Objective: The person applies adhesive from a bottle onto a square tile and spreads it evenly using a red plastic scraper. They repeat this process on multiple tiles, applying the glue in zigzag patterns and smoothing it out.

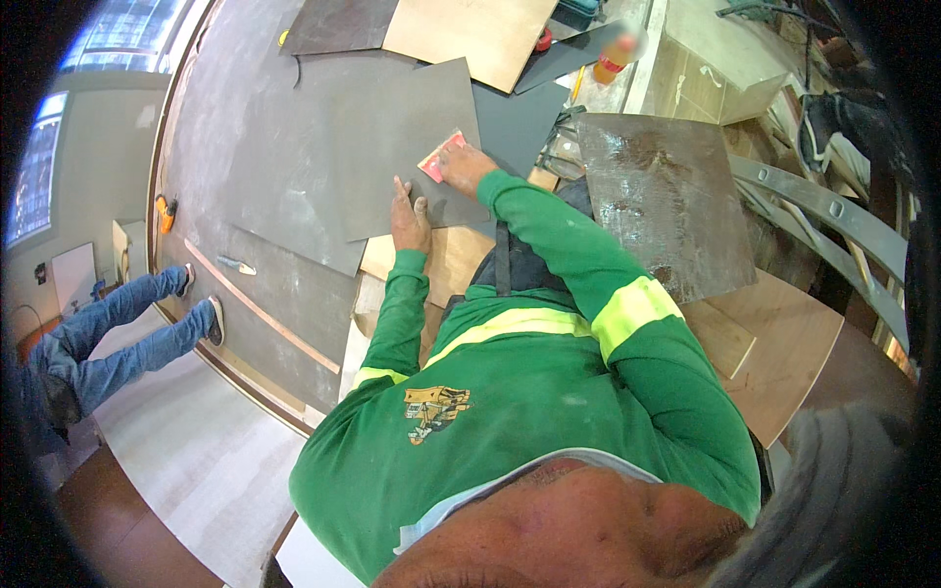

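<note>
My left hand [410,218] lies flat on a large grey sheet [382,137], palm down, holding nothing. Just to its right and a little further away, my right hand [467,168] presses a small flat red pad or scraper [440,155] onto the same sheet. The grey sheet rests on a tan wooden board [453,257], whose near edge shows beneath my hands. Both forearms wear green sleeves with yellow bands.
A glue-smeared brown board [667,196] lies to the right, with plywood pieces [789,353] below it. Another tan panel [470,34] and an orange bottle [615,59] sit at the far side. Another person's legs in jeans [127,333] stand at the left. A yellow tool [165,212] lies on the big grey surface.
</note>
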The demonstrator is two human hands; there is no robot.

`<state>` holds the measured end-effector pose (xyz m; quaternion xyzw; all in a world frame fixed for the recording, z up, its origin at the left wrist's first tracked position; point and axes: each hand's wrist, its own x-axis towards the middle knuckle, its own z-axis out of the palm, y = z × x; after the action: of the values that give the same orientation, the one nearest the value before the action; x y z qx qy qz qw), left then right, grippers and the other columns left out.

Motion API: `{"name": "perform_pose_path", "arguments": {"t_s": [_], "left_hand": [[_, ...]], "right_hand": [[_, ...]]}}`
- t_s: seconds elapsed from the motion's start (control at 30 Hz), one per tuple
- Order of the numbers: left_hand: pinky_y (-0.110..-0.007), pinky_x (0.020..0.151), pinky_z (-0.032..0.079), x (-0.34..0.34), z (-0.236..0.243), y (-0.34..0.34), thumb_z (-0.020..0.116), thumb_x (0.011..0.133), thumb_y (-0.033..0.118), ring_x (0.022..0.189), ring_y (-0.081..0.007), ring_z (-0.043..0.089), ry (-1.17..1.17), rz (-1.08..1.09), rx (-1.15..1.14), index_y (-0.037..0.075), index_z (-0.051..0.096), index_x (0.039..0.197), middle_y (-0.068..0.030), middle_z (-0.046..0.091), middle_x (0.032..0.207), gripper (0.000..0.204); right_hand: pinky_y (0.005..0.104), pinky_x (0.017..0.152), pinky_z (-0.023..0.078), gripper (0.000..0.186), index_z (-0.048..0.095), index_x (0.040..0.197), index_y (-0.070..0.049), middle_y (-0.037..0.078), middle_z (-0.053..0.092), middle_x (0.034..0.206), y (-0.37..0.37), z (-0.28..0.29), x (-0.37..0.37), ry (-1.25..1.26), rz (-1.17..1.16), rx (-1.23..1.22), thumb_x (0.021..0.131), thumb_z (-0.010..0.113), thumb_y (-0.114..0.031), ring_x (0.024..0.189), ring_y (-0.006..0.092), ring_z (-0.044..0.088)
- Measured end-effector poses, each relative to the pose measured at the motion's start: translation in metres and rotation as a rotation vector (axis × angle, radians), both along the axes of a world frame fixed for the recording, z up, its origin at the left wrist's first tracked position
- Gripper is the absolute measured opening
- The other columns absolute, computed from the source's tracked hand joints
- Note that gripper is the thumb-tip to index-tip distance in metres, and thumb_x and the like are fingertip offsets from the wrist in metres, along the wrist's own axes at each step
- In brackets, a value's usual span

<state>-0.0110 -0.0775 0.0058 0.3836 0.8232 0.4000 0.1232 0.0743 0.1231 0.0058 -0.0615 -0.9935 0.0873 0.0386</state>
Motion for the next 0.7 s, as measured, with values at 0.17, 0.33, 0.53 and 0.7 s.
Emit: {"name": "perform_pose_path", "arguments": {"t_s": [0.17,0.33,0.53,0.7], "left_hand": [[-0.045,0.117,0.040,-0.008,-0.005,-0.001,0.052,0.109,0.031,0.141,-0.0401,0.051,-0.138,-0.008,-0.104,0.004,0.026,0.166,-0.0288,0.051,0.153,0.068],[-0.047,0.116,0.043,-0.085,-0.051,-0.022,0.046,0.111,0.028,0.135,-0.0404,0.056,0.403,0.057,-0.190,0.004,0.043,0.157,-0.0295,0.051,0.153,0.052],[-0.036,0.100,0.054,0.023,0.052,0.074,0.046,0.113,0.028,0.113,-0.0238,0.067,-0.313,-0.190,0.204,-0.003,0.045,0.154,-0.0183,0.064,0.131,0.051],[-0.036,0.102,0.051,0.116,0.052,0.163,0.041,0.115,0.045,0.118,-0.0257,0.064,-1.147,-0.367,0.085,-0.006,0.033,0.160,-0.0214,0.059,0.138,0.069]], "right_hand": [[0.0490,0.092,0.057,0.024,0.077,0.106,-0.004,0.019,0.073,0.105,-0.018,0.043,0.029,-0.176,0.003,-0.283,0.090,0.067,-0.020,0.104,0.0372,0.071],[0.0501,0.087,0.059,0.024,0.076,0.106,-0.005,0.019,0.075,0.103,-0.004,0.120,0.054,-0.037,-0.145,-0.448,0.090,0.070,-0.023,0.097,0.0404,0.072],[0.0368,0.103,0.055,0.037,0.070,0.133,-0.005,0.014,0.076,0.123,0.105,0.226,0.257,0.350,-0.514,-0.539,0.098,0.057,0.000,0.117,0.0235,0.072],[0.0468,0.091,0.055,0.035,0.069,0.132,-0.010,0.023,0.074,0.110,0.172,0.203,0.394,0.040,-0.868,-0.271,0.099,0.064,-0.018,0.100,0.0420,0.071]]}}
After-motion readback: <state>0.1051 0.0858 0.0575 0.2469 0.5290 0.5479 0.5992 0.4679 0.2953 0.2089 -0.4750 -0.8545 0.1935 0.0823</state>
